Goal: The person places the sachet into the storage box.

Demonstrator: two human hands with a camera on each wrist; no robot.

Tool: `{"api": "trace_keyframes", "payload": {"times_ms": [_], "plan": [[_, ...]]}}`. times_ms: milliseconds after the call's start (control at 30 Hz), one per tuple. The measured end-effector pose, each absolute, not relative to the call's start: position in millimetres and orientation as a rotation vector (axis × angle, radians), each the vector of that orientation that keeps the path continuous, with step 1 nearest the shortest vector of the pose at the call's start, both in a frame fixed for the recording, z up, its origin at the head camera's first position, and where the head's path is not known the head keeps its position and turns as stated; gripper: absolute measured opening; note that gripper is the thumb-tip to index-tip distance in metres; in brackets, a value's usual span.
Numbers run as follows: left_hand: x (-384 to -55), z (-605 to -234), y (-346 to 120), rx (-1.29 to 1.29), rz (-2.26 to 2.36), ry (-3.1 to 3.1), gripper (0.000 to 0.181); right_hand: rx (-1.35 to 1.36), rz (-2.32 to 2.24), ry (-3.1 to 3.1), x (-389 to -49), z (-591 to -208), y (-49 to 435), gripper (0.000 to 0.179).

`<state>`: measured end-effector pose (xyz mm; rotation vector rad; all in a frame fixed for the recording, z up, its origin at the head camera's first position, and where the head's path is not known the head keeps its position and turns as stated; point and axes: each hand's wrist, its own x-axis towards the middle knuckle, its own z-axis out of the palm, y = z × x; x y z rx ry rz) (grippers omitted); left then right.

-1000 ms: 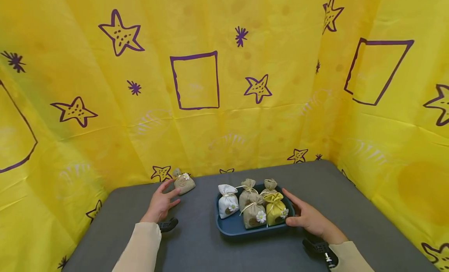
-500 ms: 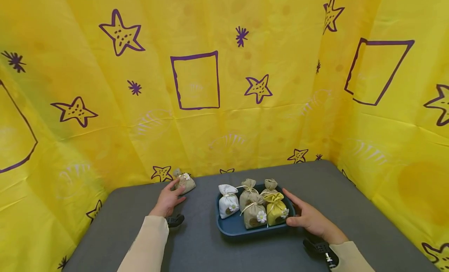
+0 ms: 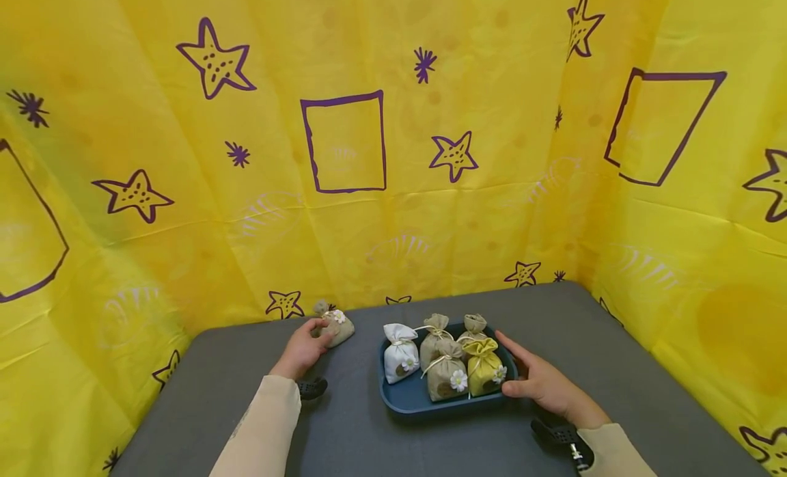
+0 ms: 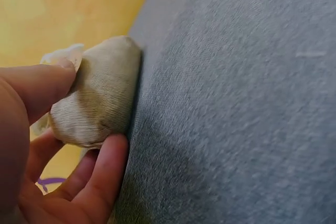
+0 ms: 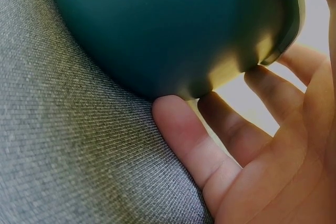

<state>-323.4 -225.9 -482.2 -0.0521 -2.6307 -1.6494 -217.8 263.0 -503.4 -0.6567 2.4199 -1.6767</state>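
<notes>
In the head view my left hand (image 3: pixel 305 347) pinches a small beige drawstring pouch (image 3: pixel 339 331) with a white flower, near the table's back edge. The left wrist view shows the thumb on the flower side of the pouch (image 4: pixel 100 87) and fingertips at its other side, close to the grey cloth. My right hand (image 3: pixel 541 385) holds the right end of a blue tray (image 3: pixel 408 407), thumb towards the front and index finger along the far side. Several fingertips touch the outer wall of the tray (image 5: pixel 157 30) in the right wrist view.
Inside the tray stand a white pouch (image 3: pixel 401 357), a yellow pouch (image 3: pixel 483 371) and several beige pouches (image 3: pixel 444 374), grouped towards the back and right. Grey cloth covers the table (image 3: pixel 350 436). A yellow patterned curtain (image 3: pixel 344 251) rises behind and at both sides.
My left hand has moved right and forward onto the beige pouch and taken hold of it. The pouch has shifted slightly right. My right hand and the tray stay where they were.
</notes>
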Motion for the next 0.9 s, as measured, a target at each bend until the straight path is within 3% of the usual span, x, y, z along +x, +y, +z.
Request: {"api": "trace_keyframes", "payload": {"times_ms": [300, 400, 600, 900], "plan": [[-300.2, -475.2, -208.6, -0.211, -1.345, -2.832, 0.008, -0.642, -1.693, 2.39, -217.2, -502.3, 262.5, 0.089], [-291.6, -475.1, -202.2, -0.207, -1.352, -2.829, 0.012, -0.643, -1.683, 2.404, -217.1, -502.4, 263.0, 0.089], [-285.5, -484.8, -191.9, -0.163, -1.437, -2.76, 0.039, -0.652, -1.676, 2.409, -217.4, -502.5, 263.4, 0.088], [-285.5, -493.1, -181.4, -0.092, -1.543, -2.637, 0.029, -0.653, -1.688, 2.389, -219.1, -503.8, 263.6, 0.088]]}}
